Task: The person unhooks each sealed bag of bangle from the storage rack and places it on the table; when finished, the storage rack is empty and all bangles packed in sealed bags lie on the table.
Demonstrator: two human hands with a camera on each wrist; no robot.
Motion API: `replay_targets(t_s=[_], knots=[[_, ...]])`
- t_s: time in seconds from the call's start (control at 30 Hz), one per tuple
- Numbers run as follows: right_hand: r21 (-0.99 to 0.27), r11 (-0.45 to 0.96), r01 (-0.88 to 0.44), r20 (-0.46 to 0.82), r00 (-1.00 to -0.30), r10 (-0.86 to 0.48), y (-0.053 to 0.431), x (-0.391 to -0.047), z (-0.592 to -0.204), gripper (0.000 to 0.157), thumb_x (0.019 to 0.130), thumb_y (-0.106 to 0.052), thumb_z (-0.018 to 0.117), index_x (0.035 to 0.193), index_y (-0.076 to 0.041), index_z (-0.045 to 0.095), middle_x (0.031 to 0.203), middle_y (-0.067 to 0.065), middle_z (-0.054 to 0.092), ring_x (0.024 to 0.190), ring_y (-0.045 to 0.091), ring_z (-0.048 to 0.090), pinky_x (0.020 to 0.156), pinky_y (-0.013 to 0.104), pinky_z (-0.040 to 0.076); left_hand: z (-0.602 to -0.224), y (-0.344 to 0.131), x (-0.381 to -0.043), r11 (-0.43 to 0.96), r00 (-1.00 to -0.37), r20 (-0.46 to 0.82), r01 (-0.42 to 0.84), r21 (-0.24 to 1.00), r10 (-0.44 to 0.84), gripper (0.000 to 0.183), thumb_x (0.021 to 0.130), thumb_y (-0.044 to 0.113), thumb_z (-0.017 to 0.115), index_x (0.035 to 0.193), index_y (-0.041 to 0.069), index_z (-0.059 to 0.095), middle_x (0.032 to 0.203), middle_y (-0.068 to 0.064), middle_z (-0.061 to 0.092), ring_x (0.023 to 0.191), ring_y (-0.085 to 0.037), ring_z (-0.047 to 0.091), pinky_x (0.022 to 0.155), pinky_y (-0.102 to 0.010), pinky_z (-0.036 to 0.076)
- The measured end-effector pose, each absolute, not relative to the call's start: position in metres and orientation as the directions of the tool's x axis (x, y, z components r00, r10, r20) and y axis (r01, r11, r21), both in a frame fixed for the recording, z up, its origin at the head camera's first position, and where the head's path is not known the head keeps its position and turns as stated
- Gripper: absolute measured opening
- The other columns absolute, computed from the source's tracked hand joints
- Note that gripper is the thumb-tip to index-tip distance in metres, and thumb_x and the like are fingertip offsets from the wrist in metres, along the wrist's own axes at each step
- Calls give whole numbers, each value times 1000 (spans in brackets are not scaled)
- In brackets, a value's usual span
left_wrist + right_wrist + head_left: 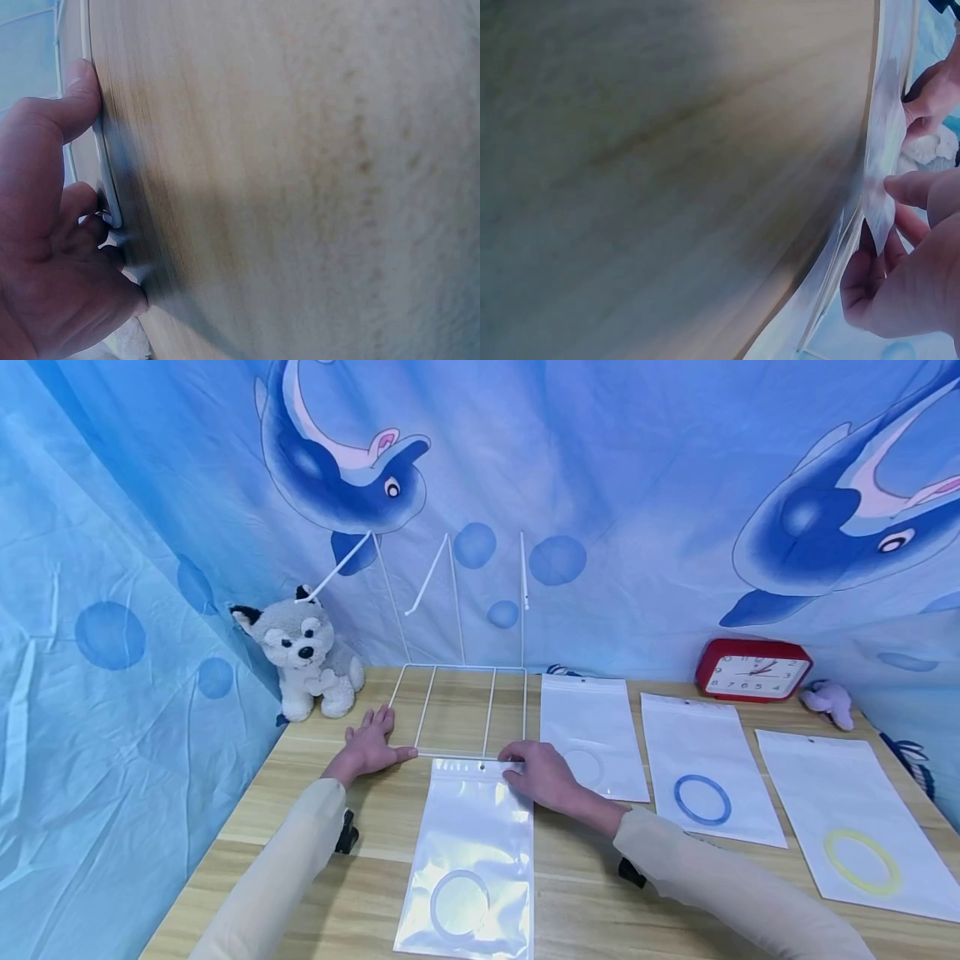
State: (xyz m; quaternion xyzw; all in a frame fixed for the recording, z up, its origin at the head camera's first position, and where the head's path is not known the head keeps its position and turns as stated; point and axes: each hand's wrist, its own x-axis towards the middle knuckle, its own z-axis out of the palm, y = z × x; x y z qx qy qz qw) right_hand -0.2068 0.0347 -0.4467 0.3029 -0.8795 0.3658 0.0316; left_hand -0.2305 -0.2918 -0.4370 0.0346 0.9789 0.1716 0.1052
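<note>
A white wire rack [453, 668] with several upright prongs stands on the table against the curtain. My left hand [369, 745] holds its front left corner, the thumb [81, 86] along the front wire and the fingers [86, 202] curled by the side wire. Just in front of the rack lies a white zip bag [468, 827], with a pale ring [433, 906] at its lower part. My right hand [543, 774] pinches the bag's upper right corner, close to the rack's front wire. In the right wrist view that corner [885, 150] bends up between thumb and fingers.
Three more white bags lie to the right: one with a white ring [583, 768], one with a blue ring [702, 800], one with a yellow ring [861, 862]. A red clock [753, 670] and purple plush toy [828, 702] stand behind them. A plush dog [303, 652] sits left of the rack.
</note>
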Motion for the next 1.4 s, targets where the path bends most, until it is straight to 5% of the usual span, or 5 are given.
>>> replay_targets(t_s=[0.47,0.77,1.0,1.4], knots=[[-481,654,-584,324,-811,-486,35,-208,-451,13,78,-11,79,92,-12,78,82,0,67,79,23,59,70,44,46,-436,-291,-234,939,-974,-197,41,343,115,97,94,48,63,154,-11,14,162,-28,7,147,-48,2,111,-72,3],[-584,587,-561,364,-827,-428,48,-210,-440,12,82,-8,77,94,-4,76,89,6,67,80,24,61,73,40,51,-435,-286,-238,937,-971,-198,56,345,131,98,94,48,63,154,-11,14,162,-28,6,147,-48,1,111,-72,3],[-678,491,-548,414,-836,-361,98,-215,-421,10,90,0,68,98,4,73,91,9,69,81,25,66,72,41,57,-435,-286,-239,937,-970,-200,66,343,142,99,94,49,62,155,-11,12,162,-28,5,147,-48,0,111,-72,2],[-680,647,-346,270,-938,-218,197,-192,-405,18,97,-9,65,110,1,71,102,10,69,82,23,61,69,27,52,-439,-300,-231,924,-974,-157,95,371,164,105,92,55,63,152,-15,13,161,-31,4,145,-53,-1,108,-75,-2]])
